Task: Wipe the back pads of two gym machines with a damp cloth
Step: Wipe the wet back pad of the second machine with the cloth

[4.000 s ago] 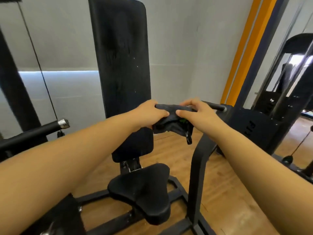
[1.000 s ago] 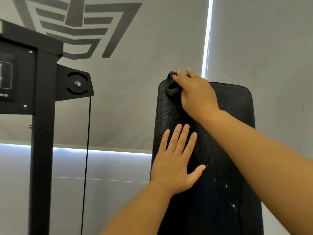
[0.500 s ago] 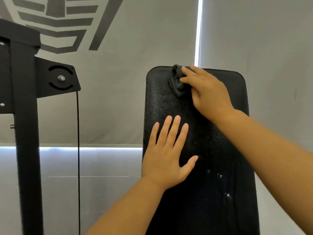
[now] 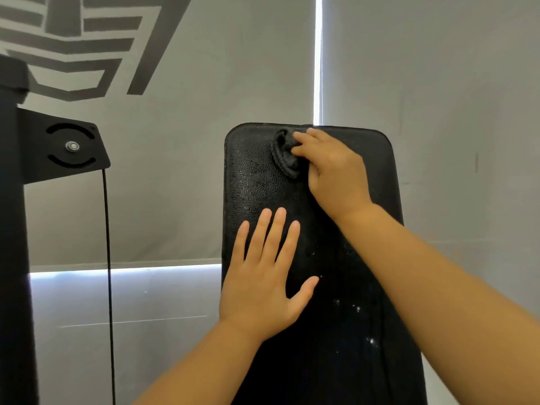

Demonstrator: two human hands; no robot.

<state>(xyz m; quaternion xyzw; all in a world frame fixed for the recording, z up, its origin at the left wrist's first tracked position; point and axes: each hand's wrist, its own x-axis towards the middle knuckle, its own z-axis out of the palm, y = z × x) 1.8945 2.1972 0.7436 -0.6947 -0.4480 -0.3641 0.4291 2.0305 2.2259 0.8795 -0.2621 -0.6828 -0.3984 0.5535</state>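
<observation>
Head view: upright black back pad (image 4: 344,258), taken as the landmark. Right hand (image 4: 336,173) near the pad's top edge, pressing a bunched dark cloth (image 4: 285,154) against the pad's face. Cloth just left of the knuckles, partly under the curled fingers (image 4: 304,138), which grip it from the right. Left hand (image 4: 263,285) lower on the pad, toward its left edge, laid flat with straight, spread fingers, holding nothing. Pale specks on the pad's lower part. Left of the pad, well apart: black machine frame (image 4: 14,229), bolted bracket (image 4: 67,147), thin hanging cable (image 4: 108,273). Behind the pad, grey blinds (image 4: 438,68).
</observation>
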